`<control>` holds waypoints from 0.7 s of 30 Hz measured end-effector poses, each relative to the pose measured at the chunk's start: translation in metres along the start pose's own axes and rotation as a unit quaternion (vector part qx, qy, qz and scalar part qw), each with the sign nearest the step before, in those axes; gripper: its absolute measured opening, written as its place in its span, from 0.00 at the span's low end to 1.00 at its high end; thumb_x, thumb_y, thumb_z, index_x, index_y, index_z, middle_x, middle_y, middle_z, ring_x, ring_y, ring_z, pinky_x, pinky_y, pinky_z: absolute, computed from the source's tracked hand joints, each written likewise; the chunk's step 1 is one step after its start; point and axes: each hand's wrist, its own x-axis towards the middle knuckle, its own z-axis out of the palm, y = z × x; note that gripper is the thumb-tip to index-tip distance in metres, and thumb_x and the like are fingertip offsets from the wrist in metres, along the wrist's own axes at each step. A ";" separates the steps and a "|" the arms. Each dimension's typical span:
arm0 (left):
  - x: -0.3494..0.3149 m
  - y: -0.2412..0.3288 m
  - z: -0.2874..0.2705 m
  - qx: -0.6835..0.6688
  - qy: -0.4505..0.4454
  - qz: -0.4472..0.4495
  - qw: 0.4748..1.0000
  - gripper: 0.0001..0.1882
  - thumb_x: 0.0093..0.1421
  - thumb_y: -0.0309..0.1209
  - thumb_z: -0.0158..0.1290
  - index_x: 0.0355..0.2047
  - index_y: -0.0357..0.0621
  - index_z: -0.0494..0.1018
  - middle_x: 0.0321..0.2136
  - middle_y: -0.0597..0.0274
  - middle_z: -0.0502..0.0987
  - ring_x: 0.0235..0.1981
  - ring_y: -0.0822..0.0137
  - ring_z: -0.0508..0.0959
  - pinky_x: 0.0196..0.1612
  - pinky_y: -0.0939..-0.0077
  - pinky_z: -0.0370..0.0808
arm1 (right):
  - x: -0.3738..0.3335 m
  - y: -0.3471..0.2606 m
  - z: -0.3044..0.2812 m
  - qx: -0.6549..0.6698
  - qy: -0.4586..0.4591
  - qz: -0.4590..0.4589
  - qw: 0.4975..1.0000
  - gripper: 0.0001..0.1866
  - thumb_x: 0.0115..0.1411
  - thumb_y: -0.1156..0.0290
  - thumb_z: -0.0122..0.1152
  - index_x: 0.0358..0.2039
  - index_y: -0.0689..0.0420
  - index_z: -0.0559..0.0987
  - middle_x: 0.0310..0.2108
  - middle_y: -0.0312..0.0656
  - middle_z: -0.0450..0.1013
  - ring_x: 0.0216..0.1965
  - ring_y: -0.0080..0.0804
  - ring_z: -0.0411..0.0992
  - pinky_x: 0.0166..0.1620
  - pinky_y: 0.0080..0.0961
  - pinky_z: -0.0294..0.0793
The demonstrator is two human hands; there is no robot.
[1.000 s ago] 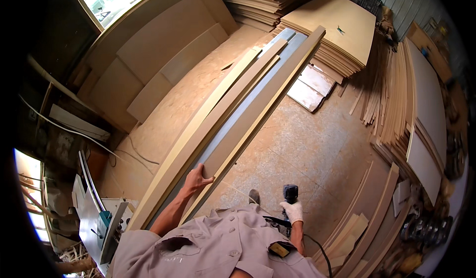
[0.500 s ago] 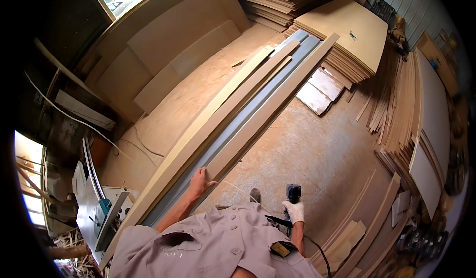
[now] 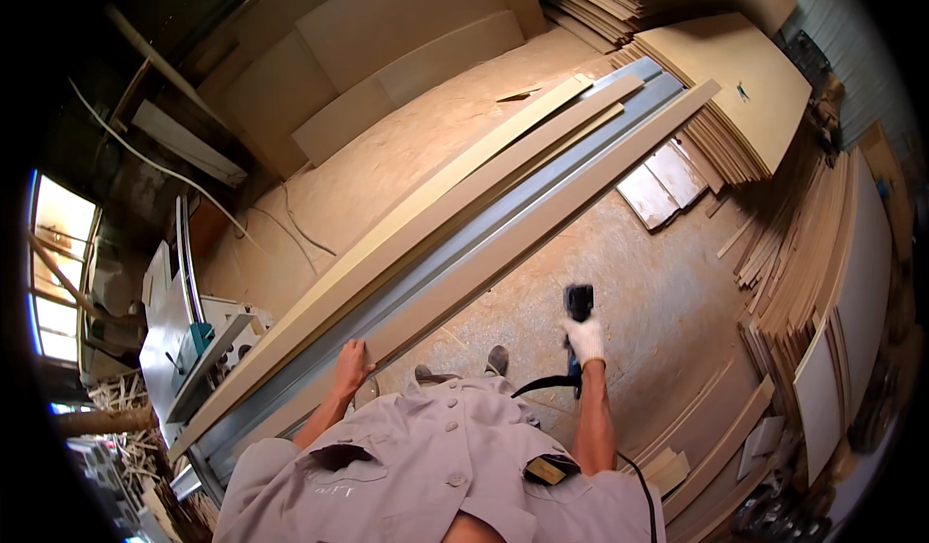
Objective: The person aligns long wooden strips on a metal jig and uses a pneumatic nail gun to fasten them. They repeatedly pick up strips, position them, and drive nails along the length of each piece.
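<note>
Long brown wooden boards lie lengthwise over a grey metal-topped bench (image 3: 464,243), running from lower left to upper right. My bare left hand (image 3: 352,363) grips the edge of the nearest brown board (image 3: 542,219), fingers over its top. In a white glove, my right hand (image 3: 584,340) is closed round a power tool (image 3: 579,301) with a black head and a blue body. The tool is held over the floor, right of the boards and apart from them; its exact kind is unclear. A pale yellowish board (image 3: 435,187) lies along the bench's far side.
Stacked sheets (image 3: 726,88) stand beyond the bench's far end. Thin strips and panels (image 3: 794,253) lean at the right. A saw table (image 3: 169,320) is at the left. A black cord (image 3: 644,485) hangs by my right side, and offcuts (image 3: 668,470) lie at lower right.
My right hand has raised the power tool forward, away from my body. My view has turned, and the left hand now holds the board nearer its lower-left part.
</note>
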 end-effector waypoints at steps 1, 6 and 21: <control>-0.001 0.000 0.001 -0.005 0.008 -0.004 1.000 0.41 0.39 0.32 0.76 0.54 0.37 0.70 0.45 0.45 0.74 0.49 0.41 0.74 0.51 0.52 0.73 | 0.020 -0.012 0.006 -0.031 -0.014 0.007 0.999 0.09 0.51 0.71 0.71 0.28 0.61 0.79 0.17 0.39 0.73 0.13 0.30 0.72 0.18 0.32 0.70; -0.012 0.014 -0.012 -0.009 0.037 -0.003 0.999 0.39 0.40 0.27 0.73 0.53 0.36 0.69 0.45 0.45 0.73 0.49 0.41 0.73 0.52 0.53 0.72 | 0.080 -0.084 0.043 0.009 -0.055 0.014 0.998 0.12 0.53 0.74 0.68 0.36 0.64 0.77 0.18 0.41 0.72 0.15 0.32 0.71 0.19 0.33 0.73; -0.033 0.002 0.009 -0.045 0.065 -0.014 0.997 0.37 0.44 0.15 0.59 0.59 0.35 0.66 0.49 0.42 0.72 0.53 0.40 0.71 0.57 0.54 0.71 | 0.076 -0.112 0.058 -0.060 -0.075 -0.006 0.995 0.10 0.52 0.74 0.68 0.32 0.62 0.77 0.19 0.40 0.72 0.15 0.31 0.72 0.20 0.31 0.73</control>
